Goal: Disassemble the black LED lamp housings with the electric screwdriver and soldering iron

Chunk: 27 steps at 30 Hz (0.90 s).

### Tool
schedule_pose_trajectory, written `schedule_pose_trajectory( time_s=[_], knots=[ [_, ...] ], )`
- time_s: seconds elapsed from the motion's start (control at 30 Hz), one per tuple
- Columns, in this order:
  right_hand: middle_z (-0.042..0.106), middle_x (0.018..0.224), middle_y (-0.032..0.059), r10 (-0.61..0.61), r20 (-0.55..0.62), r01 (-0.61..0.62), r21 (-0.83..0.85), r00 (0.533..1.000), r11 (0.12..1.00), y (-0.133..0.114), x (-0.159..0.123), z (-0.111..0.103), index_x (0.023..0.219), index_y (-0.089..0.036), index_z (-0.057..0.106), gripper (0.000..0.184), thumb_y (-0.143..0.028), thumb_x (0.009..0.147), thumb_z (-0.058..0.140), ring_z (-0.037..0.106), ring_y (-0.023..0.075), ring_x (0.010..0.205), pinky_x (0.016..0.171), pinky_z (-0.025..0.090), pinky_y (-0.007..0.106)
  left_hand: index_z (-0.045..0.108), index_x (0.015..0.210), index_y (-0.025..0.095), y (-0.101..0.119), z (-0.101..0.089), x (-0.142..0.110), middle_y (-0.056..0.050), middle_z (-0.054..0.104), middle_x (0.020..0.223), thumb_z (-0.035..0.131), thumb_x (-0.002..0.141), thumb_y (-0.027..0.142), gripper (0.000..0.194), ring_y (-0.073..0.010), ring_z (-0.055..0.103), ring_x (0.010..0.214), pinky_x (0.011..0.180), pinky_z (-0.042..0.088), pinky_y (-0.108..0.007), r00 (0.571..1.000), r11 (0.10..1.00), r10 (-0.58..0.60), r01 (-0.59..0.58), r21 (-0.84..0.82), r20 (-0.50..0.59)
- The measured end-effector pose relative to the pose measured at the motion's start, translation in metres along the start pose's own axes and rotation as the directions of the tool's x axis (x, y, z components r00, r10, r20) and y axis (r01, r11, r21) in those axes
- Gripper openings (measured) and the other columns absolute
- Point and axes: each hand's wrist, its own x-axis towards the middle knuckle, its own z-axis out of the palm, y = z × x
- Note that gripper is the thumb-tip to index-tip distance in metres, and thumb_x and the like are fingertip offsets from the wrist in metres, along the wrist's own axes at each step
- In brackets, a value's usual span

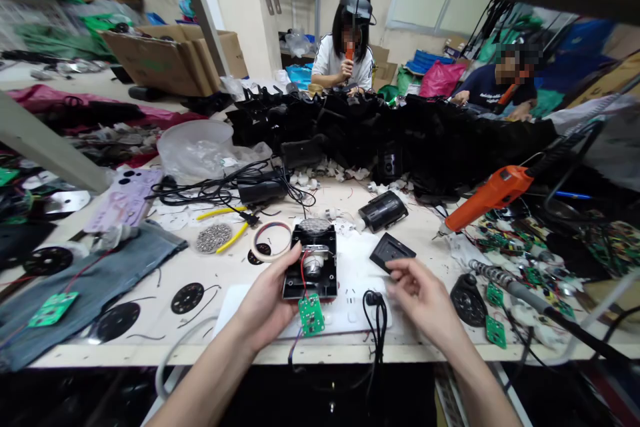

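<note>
My left hand [270,297] grips the side of an open black plastic housing [327,273] with a silvery motor [314,261] inside. A green circuit board [311,315] hangs from the housing's front on red and dark wires. To the right, my right hand [425,297] pinches the edge of a flat black plastic cover [391,251] between thumb and fingers. Below the housing lies a white board [345,327] on the table. A bundled black cord [379,320] drapes over the table's front edge between my hands.
An orange electric screwdriver [490,197] hangs at the right, above a soldering iron [520,290] and loose circuit boards. Yellow-handled pliers [233,238], a dish of screws [213,238] and a tape roll [271,241] lie left of centre. Black parts pile up behind; two people work beyond.
</note>
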Motion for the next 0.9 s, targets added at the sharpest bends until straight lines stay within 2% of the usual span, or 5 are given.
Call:
schedule_pose_trajectory(
  time_s=[0.17,0.23,0.37,0.5,0.9],
  knots=[
    [0.046,0.073,-0.0062,0.161,0.110,-0.162,-0.001,0.981,0.987,0.020,-0.021,0.012,0.106,-0.020,0.057,0.040,-0.020,0.067,0.061,0.042,0.0100,0.056,0.055,0.037,0.024,0.058,0.127,0.020,-0.009,-0.005,-0.010,-0.012,0.074,0.101,0.052,0.088,0.054,0.052,-0.0300,0.072,0.085,0.077,0.058,-0.048,0.993,0.992,-0.118,0.118,-0.054,0.014],
    [0.044,0.074,-0.0065,0.165,0.137,-0.164,-0.017,0.977,0.986,0.019,-0.020,0.017,0.109,-0.021,0.054,0.043,-0.019,0.067,0.060,0.042,0.0102,0.057,0.056,0.036,0.023,0.056,0.129,0.019,-0.011,-0.005,-0.011,-0.013,0.073,0.104,0.047,0.091,0.055,0.053,-0.0302,0.071,0.087,0.081,0.057,-0.050,0.990,0.989,-0.143,0.144,-0.043,0.013],
    [0.044,0.078,-0.0049,0.138,0.205,-0.115,-0.124,0.969,0.986,0.018,-0.018,0.020,0.116,-0.024,0.049,0.045,-0.016,0.072,0.054,0.044,0.0122,0.060,0.058,0.036,0.025,0.055,0.127,0.010,-0.011,-0.002,-0.013,-0.017,0.073,0.100,0.040,0.098,0.040,0.045,-0.0296,0.072,0.085,0.083,0.056,-0.051,0.982,0.982,-0.185,0.183,-0.040,-0.033],
    [0.046,0.081,-0.0024,0.088,0.205,-0.045,-0.206,0.975,0.977,0.020,-0.020,0.021,0.115,-0.024,0.050,0.041,-0.015,0.075,0.050,0.046,0.0148,0.066,0.065,0.038,0.027,0.056,0.123,0.007,-0.011,0.000,-0.011,-0.016,0.074,0.094,0.041,0.098,0.036,0.041,-0.0300,0.072,0.080,0.079,0.057,-0.053,0.981,0.982,-0.180,0.175,-0.078,-0.073],
    [0.046,0.077,-0.0036,0.136,0.211,-0.121,-0.083,0.968,0.989,0.022,-0.019,0.021,0.105,-0.021,0.056,0.035,-0.020,0.070,0.054,0.046,0.0131,0.061,0.058,0.036,0.026,0.064,0.107,0.004,-0.013,-0.003,-0.006,-0.020,0.074,0.087,0.042,0.096,0.041,0.044,-0.0313,0.073,0.076,0.074,0.058,-0.048,0.978,0.972,-0.206,0.202,-0.118,-0.025]
  ],
)
